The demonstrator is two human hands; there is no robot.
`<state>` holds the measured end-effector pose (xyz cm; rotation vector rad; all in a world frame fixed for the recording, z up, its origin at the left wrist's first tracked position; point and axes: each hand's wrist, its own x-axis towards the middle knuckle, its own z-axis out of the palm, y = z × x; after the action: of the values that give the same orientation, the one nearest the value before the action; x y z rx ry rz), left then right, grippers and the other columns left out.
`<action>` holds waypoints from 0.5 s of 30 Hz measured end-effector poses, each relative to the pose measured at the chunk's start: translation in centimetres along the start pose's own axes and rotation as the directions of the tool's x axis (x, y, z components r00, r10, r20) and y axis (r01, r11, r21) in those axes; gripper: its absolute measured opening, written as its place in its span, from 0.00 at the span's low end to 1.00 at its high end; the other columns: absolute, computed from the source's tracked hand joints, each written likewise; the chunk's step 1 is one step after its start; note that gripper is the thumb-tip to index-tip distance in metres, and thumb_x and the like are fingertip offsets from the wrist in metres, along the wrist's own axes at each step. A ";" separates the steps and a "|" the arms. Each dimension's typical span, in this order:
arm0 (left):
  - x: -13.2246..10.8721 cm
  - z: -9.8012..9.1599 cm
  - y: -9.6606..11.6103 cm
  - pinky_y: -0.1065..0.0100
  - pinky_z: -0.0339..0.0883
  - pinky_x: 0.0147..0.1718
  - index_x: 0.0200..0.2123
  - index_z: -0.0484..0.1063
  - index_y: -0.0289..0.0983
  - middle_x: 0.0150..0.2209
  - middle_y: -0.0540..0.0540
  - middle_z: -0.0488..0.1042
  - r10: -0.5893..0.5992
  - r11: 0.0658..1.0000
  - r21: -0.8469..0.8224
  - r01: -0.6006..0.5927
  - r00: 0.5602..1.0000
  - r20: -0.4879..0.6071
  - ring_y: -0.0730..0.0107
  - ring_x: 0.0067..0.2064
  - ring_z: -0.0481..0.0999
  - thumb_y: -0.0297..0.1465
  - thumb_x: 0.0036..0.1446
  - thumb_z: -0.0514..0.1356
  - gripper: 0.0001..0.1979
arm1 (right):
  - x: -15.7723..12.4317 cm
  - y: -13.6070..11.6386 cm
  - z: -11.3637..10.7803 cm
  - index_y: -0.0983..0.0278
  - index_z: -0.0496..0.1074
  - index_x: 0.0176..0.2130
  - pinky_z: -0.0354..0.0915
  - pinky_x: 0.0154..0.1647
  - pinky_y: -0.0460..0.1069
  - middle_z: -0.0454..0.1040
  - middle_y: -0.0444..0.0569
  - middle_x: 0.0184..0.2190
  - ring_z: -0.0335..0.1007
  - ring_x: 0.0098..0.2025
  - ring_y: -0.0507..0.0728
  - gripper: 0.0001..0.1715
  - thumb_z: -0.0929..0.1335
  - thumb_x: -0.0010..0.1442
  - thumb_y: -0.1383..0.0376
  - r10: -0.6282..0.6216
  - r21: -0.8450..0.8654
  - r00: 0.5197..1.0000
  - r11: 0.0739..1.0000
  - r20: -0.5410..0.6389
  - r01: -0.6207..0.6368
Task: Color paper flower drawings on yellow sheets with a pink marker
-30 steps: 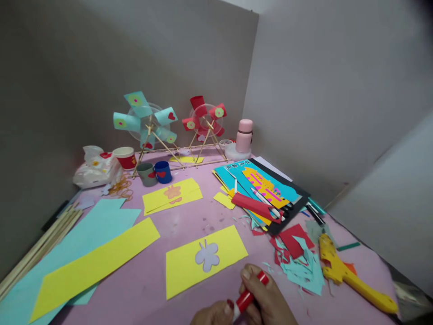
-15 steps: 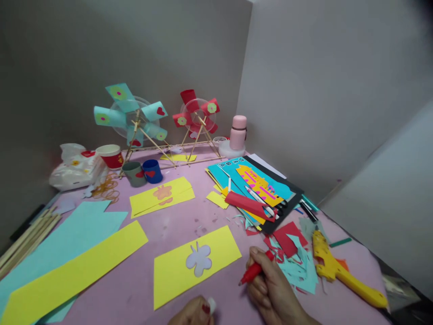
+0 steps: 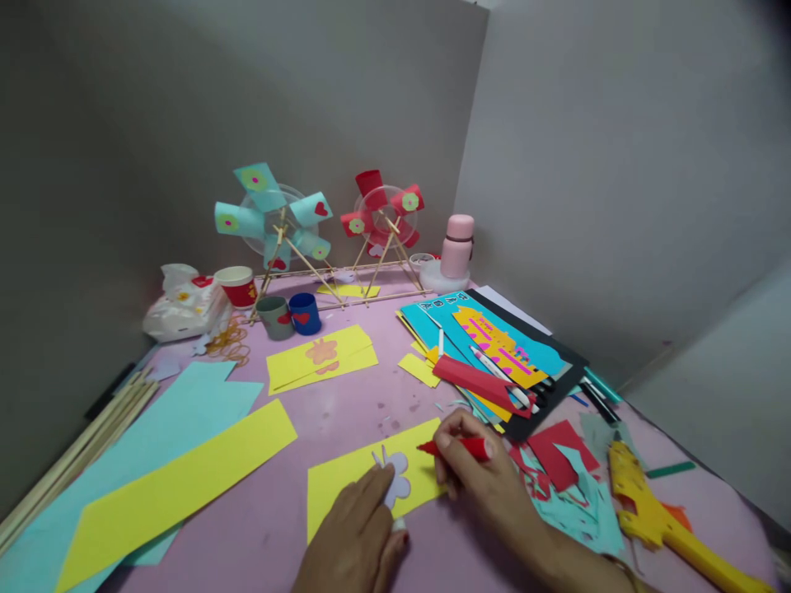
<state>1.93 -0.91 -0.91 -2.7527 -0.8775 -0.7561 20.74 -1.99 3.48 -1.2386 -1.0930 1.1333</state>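
Note:
A yellow paper strip lies in front of me with a pale lilac butterfly cutout on it. My left hand rests over the strip's lower left, its fingertips pressing on the butterfly's left side and hiding part of it. A small white piece shows between its thumb and fingers; its kind is unclear. In my right hand is an uncapped red marker, its tip pointing left, just right of the butterfly's upper wing. Whether the tip touches the paper I cannot tell.
Paper scraps and a yellow glue gun lie at the right. Coloured sheets stand stacked beyond my right hand. Light-blue and red paper wheels on stick frames stand behind. Left are a long yellow strip and wooden sticks.
My left hand has come up onto the butterfly and pressed down. My right hand has raised the marker from below the strip to beside the butterfly. The view has shifted left.

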 end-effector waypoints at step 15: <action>-0.2 0.1 -0.5 0.69 0.68 0.48 0.30 0.69 0.39 0.48 0.43 0.75 0.053 0.998 0.036 -0.054 0.998 0.020 0.65 0.49 0.75 0.36 0.61 0.53 0.10 | 1.1 2.1 -0.4 0.61 0.59 0.22 0.52 0.22 0.45 0.58 0.38 0.18 0.53 0.22 0.51 0.10 0.62 0.54 0.65 -0.107 -0.262 0.993 0.958 0.046 0.115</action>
<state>1.54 -0.55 -1.10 -2.7438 -0.8098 -0.6988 21.18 -0.89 1.39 -1.3495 -1.3543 0.9457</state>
